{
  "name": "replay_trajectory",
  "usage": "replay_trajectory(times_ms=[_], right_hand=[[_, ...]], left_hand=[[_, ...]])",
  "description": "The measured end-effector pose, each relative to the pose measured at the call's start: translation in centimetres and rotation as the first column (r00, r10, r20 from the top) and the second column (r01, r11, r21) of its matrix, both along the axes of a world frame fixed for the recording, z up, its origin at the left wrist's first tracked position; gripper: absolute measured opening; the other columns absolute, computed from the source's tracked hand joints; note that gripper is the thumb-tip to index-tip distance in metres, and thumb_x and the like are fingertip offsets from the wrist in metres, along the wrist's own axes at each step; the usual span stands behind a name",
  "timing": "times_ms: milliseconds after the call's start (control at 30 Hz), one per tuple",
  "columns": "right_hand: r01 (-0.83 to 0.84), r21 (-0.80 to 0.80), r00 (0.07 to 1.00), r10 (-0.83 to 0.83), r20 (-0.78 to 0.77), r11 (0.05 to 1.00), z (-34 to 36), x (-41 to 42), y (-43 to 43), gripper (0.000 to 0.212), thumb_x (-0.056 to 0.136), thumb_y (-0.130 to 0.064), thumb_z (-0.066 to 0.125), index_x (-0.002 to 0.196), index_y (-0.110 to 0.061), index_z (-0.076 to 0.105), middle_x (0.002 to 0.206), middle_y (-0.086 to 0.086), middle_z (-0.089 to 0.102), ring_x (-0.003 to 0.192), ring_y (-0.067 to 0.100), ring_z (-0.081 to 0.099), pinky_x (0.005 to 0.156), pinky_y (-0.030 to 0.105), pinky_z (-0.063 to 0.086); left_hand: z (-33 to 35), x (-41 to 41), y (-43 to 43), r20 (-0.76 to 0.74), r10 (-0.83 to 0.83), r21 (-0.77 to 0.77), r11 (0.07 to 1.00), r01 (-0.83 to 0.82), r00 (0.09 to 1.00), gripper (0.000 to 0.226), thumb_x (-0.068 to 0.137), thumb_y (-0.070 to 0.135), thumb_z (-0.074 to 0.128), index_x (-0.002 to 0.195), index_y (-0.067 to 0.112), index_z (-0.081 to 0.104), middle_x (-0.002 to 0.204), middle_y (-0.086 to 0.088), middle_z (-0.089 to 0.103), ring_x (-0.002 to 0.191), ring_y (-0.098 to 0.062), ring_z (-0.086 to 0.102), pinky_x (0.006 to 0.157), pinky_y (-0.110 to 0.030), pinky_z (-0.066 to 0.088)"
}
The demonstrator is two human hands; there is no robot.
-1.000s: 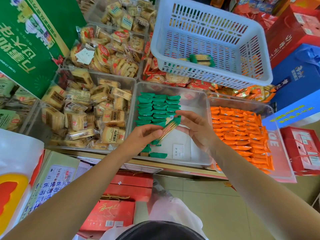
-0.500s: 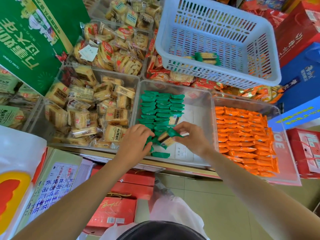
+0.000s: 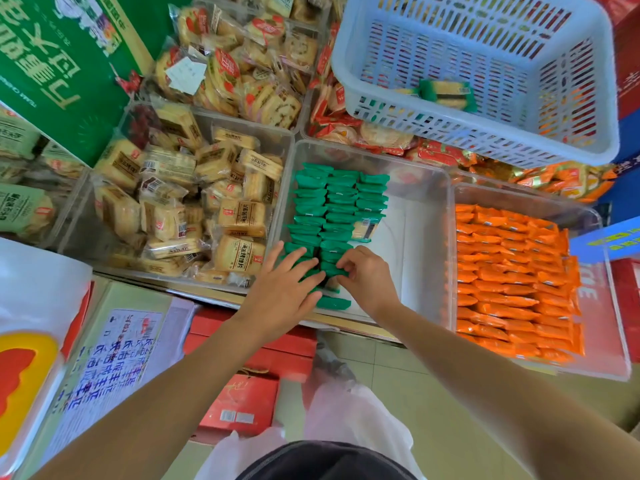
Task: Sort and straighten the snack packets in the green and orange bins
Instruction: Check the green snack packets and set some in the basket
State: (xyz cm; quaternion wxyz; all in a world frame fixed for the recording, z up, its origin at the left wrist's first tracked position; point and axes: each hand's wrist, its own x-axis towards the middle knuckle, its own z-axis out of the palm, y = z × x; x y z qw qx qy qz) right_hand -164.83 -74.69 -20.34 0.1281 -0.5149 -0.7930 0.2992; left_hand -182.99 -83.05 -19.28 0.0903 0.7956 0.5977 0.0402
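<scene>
Green packets (image 3: 341, 202) stand in three tidy columns at the left of the clear bin (image 3: 419, 244), which sits between the bin of beige biscuit packs (image 3: 239, 216) and the orange bin (image 3: 519, 194) full of orange packets (image 3: 512, 271). I can read very little from here. The green carton (image 3: 69, 64) carries large white Chinese characters, upside down to me, and its small Latin line is too fine to make out. The flat box (image 3: 114, 358) at lower left has blue Chinese print, also inverted. On the red strip under the orange bin I can make out a single "E". The beige packs have brown label panels that I cannot read.

A second ago I saw both hands holding one packet up above the rows, its biscuit side showing. Half a second ago it was coming down toward the near end. Now both hands are down on the rows and nothing is lifted.

My view of the left hand (image 3: 284, 289) shows straight, slightly spread fingers lying flat on the near packets of the left column. The right hand (image 3: 370, 275) has its fingers curled, tips pinching the end packet (image 3: 334, 268) of the middle column. One loose packet (image 3: 332, 302) lies by the near wall. In the white basket (image 3: 485, 140) behind lies a single green-edged packet (image 3: 446, 93).
</scene>
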Motion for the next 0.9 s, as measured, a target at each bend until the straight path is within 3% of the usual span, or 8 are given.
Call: replay_trajectory(times_ms=[133, 267, 367, 433, 567, 700, 900], right_hand=[[0.02, -0.069, 0.999, -0.023, -0.049, 0.997, 0.0, 0.3, 0.2, 0.016, 0.073, -0.004, 0.079, 0.084, -0.01, 0.068, 0.084, 0.003, 0.062, 0.069, 0.015, 0.059, 0.07, 0.022, 0.049], [0.006, -0.139, 0.998, -0.015, -0.065, 0.99, 0.6, 1.0, 1.2, 0.01, 0.082, -0.02, 0.076, 0.085, -0.014, 0.069, 0.083, -0.001, 0.068, 0.07, 0.011, 0.065, 0.069, 0.021, 0.053], [-0.013, 0.057, 1.0, 0.013, -0.002, 0.998, 0.5, 1.7, 1.8, 0.002, 0.086, -0.019, 0.071, 0.085, -0.018, 0.07, 0.079, -0.004, 0.066, 0.065, 0.01, 0.058, 0.064, 0.03, 0.052], [-0.039, 0.149, 0.997, 0.028, 0.071, 0.988, 0.3, 1.9, 2.1, 0.006, 0.083, -0.019, 0.073, 0.089, -0.02, 0.072, 0.08, -0.005, 0.063, 0.063, 0.009, 0.053, 0.059, 0.028, 0.048], [-0.127, 0.209, 0.982, 0.093, 0.162, 0.97, -0.5, 1.5, 2.5, 0.013, 0.079, -0.017, 0.077, 0.093, -0.017, 0.076, 0.085, -0.002, 0.066, 0.067, 0.019, 0.064, 0.054, 0.026, 0.045], [-0.137, 0.23, 0.991, 0.134, 0.028, 0.963, -0.1, 1.4, 2.8, 0.009, 0.077, -0.01, 0.078, 0.085, -0.013, 0.075, 0.084, 0.0, 0.064, 0.061, 0.016, 0.06, 0.055, 0.025, 0.047], [-0.157, 0.096, 0.956, 0.176, -0.233, 0.983, 1.9, 3.1, 4.0, 0.01, 0.083, 0.001, 0.071, 0.09, -0.006, 0.07, 0.09, 0.004, 0.063, 0.076, 0.013, 0.063, 0.071, 0.023, 0.056]], left_hand=[[-0.2, 0.6, 0.4, -0.091, -0.009, -0.021, 1.0, 0.007, 0.996, 0.054, 0.1, 0.045, 0.026, 0.122, 0.02, 0.069, 0.128, -0.006, 0.065, 0.131, -0.031, 0.05, 0.115, -0.055, 0.016], [-0.4, 0.8, 0.9, -0.117, -0.01, -0.016, 1.0, 0.008, 0.993, 0.056, 0.1, 0.046, 0.026, 0.121, 0.019, 0.07, 0.126, -0.009, 0.066, 0.127, -0.032, 0.052, 0.115, -0.051, 0.018], [-0.6, 0.8, 1.0, -0.113, -0.008, -0.008, 1.0, 0.008, 0.994, 0.055, 0.1, 0.046, 0.026, 0.119, 0.019, 0.071, 0.125, -0.01, 0.065, 0.125, -0.032, 0.053, 0.114, -0.051, 0.019], [-0.7, 0.8, 1.0, -0.107, -0.005, -0.002, 1.0, 0.005, 0.994, 0.055, 0.099, 0.046, 0.027, 0.119, 0.02, 0.071, 0.125, -0.01, 0.065, 0.124, -0.032, 0.053, 0.114, -0.051, 0.02], [-0.6, 0.9, 1.0, -0.109, -0.003, 0.005, 1.0, 0.004, 0.994, 0.054, 0.099, 0.046, 0.027, 0.118, 0.02, 0.071, 0.127, -0.011, 0.064, 0.124, -0.032, 0.053, 0.113, -0.051, 0.021], [-0.6, 1.0, 1.0, -0.119, -0.003, 0.014, 1.0, 0.004, 0.993, 0.054, 0.099, 0.046, 0.028, 0.117, 0.02, 0.071, 0.126, -0.012, 0.064, 0.123, -0.032, 0.054, 0.112, -0.052, 0.022], [-0.8, 1.2, 1.1, -0.119, 0.013, -0.003, 1.0, -0.013, 0.993, 0.057, 0.099, 0.047, 0.024, 0.119, 0.021, 0.07, 0.128, -0.012, 0.062, 0.124, -0.031, 0.053, 0.112, -0.051, 0.021]])
